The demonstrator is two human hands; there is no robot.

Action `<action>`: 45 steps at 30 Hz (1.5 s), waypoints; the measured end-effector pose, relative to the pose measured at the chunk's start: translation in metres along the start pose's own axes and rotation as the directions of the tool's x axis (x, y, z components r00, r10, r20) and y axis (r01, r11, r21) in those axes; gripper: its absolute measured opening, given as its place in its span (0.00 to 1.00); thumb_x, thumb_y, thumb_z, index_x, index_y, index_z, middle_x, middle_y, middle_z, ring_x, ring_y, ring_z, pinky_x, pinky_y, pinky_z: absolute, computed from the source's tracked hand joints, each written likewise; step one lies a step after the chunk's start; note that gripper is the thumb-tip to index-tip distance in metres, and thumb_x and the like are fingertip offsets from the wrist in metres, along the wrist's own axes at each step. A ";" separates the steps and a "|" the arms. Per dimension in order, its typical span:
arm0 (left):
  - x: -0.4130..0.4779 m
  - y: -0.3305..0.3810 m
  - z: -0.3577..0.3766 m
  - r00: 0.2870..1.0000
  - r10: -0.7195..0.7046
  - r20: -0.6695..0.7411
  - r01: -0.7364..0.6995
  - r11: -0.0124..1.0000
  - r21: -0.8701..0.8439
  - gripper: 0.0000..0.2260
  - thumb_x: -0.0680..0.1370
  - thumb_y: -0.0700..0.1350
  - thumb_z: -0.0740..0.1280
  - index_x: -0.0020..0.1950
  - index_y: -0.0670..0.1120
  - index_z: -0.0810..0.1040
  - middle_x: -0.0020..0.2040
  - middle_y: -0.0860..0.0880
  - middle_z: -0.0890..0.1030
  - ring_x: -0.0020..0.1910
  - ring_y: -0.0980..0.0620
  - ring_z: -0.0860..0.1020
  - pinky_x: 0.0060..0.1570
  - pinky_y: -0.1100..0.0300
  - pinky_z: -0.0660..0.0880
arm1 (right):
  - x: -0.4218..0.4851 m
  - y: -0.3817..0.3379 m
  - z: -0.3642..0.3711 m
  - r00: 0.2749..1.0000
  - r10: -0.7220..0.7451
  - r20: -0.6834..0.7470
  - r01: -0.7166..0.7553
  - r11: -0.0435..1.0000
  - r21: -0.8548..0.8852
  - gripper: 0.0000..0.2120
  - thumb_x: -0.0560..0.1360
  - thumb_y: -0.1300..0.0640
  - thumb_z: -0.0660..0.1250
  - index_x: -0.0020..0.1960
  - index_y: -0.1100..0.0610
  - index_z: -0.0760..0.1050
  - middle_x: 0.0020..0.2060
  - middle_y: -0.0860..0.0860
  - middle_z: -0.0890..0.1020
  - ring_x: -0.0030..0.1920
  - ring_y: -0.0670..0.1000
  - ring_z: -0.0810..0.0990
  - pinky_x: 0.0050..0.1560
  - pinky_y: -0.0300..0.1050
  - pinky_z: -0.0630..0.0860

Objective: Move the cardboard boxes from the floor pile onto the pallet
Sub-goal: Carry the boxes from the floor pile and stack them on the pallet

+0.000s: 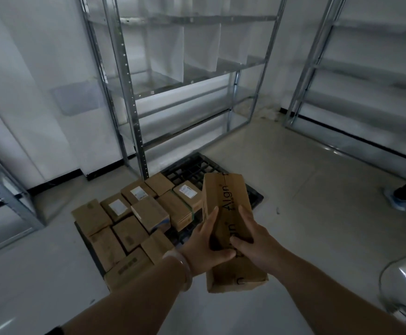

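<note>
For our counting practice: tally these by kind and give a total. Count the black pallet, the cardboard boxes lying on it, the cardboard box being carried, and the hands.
Black pallet: 1
Cardboard boxes lying on it: 11
Carried Align box: 1
Hands: 2, left hand and right hand
Total: 15

Held box [223,189]: "Align" printed lengthwise; white labels [138,192] on stacked boxes [129,232] illegible.
</note>
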State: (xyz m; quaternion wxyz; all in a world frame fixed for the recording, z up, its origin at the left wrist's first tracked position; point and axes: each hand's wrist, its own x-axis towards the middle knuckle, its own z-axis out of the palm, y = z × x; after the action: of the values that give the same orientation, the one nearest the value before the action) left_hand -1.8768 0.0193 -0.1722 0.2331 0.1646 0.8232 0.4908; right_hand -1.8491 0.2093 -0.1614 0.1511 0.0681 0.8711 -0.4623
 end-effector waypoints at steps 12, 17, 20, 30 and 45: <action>0.165 0.005 -0.032 0.988 -0.127 -0.091 0.125 0.992 -0.022 0.54 0.69 0.55 0.77 0.77 0.64 0.36 0.77 0.50 0.57 0.74 0.48 0.64 0.68 0.47 0.70 | 0.175 0.007 -0.075 0.990 -0.055 0.127 0.060 0.998 -0.037 0.38 0.78 0.42 0.66 0.74 0.26 0.42 0.77 0.45 0.59 0.72 0.50 0.66 0.71 0.54 0.67; 0.245 0.031 -0.034 0.968 -0.179 -0.178 0.162 0.981 -0.107 0.54 0.70 0.51 0.77 0.77 0.63 0.37 0.77 0.51 0.58 0.74 0.51 0.64 0.69 0.49 0.70 | 0.261 0.008 -0.139 0.970 -0.093 0.224 0.120 0.986 -0.113 0.37 0.77 0.39 0.65 0.72 0.23 0.41 0.76 0.45 0.60 0.69 0.49 0.67 0.64 0.46 0.69; 0.287 0.046 -0.039 0.950 -0.193 -0.246 0.157 0.975 -0.157 0.53 0.70 0.50 0.77 0.78 0.62 0.39 0.76 0.51 0.59 0.73 0.52 0.64 0.68 0.50 0.70 | 0.308 0.000 -0.172 0.952 -0.128 0.278 0.173 0.974 -0.144 0.38 0.77 0.39 0.66 0.73 0.25 0.42 0.76 0.45 0.59 0.70 0.50 0.66 0.66 0.48 0.69; 0.388 0.003 -0.090 0.908 -0.314 -0.276 0.257 0.940 -0.224 0.53 0.70 0.51 0.77 0.77 0.65 0.37 0.77 0.53 0.57 0.70 0.54 0.65 0.65 0.58 0.72 | 0.445 -0.012 -0.170 0.902 -0.135 0.411 0.214 0.965 -0.153 0.37 0.79 0.42 0.65 0.75 0.27 0.43 0.77 0.45 0.58 0.73 0.50 0.64 0.68 0.48 0.68; 0.547 -0.110 -0.167 0.854 -0.408 -0.323 0.296 0.891 -0.343 0.48 0.72 0.53 0.75 0.69 0.76 0.38 0.77 0.58 0.51 0.71 0.54 0.64 0.61 0.62 0.75 | 0.661 -0.010 -0.122 0.917 -0.111 0.382 0.195 0.963 -0.187 0.37 0.78 0.41 0.66 0.63 0.16 0.39 0.73 0.43 0.63 0.68 0.45 0.68 0.64 0.46 0.70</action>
State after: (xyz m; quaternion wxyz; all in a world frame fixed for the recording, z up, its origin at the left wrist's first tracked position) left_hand -2.4307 0.1196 -0.3225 0.1739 -0.1252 0.7907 0.5735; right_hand -2.5005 0.2905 -0.3051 0.2814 -0.1057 0.8758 -0.3776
